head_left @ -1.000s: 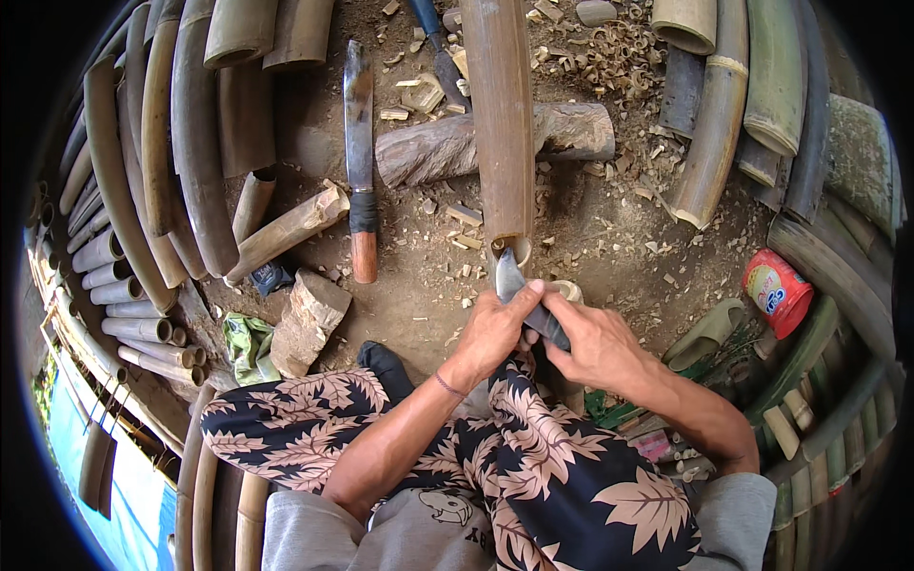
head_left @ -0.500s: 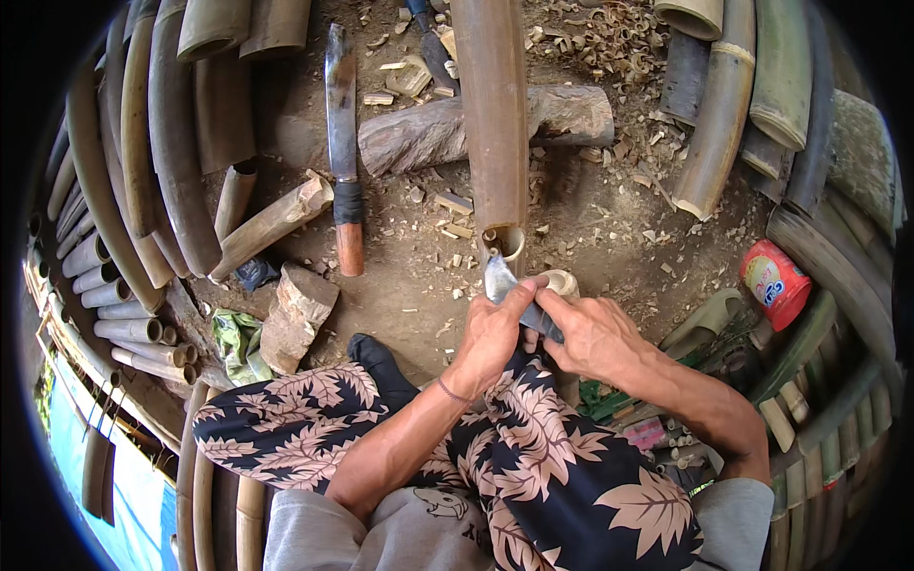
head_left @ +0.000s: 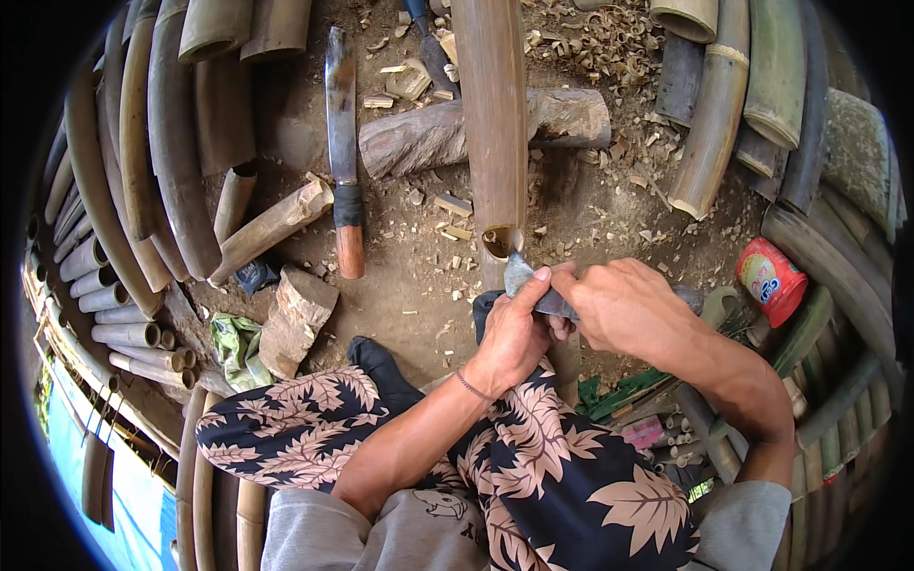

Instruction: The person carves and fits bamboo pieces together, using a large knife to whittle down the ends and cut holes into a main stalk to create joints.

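A long brown bamboo tube [head_left: 490,124] points toward me, its open near end above my knees. At that rim is the tip of a short, wide grey knife blade [head_left: 522,276]. My left hand [head_left: 519,333] is closed around the lower part of the knife, with its thumb pressed along the blade. Curled over the knife from the right is my right hand [head_left: 619,303], its fingers closed; the handle is hidden under the hands.
A wooden log [head_left: 419,141] lies under the bamboo tube. Left of it rests a machete [head_left: 341,143] with a reddish handle. Bamboo pieces [head_left: 181,152] crowd both sides. Shavings [head_left: 600,48] cover the ground. A red packet [head_left: 771,284] sits at the right; a wood block [head_left: 298,322] stands at left.
My right hand has moved up and slightly right, with its elbow swung outward. The blade has turned more upright and shifted right at the rim. My left hand has moved slightly right.
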Available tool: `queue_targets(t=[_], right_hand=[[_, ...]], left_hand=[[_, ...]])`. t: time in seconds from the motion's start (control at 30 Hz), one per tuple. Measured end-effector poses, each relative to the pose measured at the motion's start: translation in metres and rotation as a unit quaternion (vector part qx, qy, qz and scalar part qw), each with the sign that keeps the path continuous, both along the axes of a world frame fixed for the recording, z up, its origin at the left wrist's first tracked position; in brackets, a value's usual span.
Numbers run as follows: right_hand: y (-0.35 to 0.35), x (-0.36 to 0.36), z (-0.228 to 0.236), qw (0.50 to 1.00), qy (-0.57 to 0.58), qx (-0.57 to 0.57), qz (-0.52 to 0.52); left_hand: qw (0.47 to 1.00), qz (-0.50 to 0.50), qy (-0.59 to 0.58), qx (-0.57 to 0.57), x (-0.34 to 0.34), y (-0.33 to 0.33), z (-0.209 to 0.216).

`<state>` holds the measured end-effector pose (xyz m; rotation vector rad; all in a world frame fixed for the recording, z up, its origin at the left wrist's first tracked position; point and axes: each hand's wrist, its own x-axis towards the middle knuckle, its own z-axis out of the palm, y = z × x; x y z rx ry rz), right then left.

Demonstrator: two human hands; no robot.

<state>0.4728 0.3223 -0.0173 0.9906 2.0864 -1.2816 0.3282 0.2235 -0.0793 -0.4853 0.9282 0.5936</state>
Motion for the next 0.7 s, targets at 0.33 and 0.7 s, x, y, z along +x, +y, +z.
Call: queue_targets(t=[0.33, 0.7], right_hand=[[-0.081, -0.034, -0.028, 0.917, 0.026, -0.122, -0.380], [-0.123, -0.068, -0.037, 0.875, 0.076, -0.011, -0.479]], left_hand=[[0.902, -0.329, 0.263, 0.097, -0.040, 0.015, -0.004], [0.779, -0.468, 0.340, 0.241, -0.062, 0.021, -0.018]])
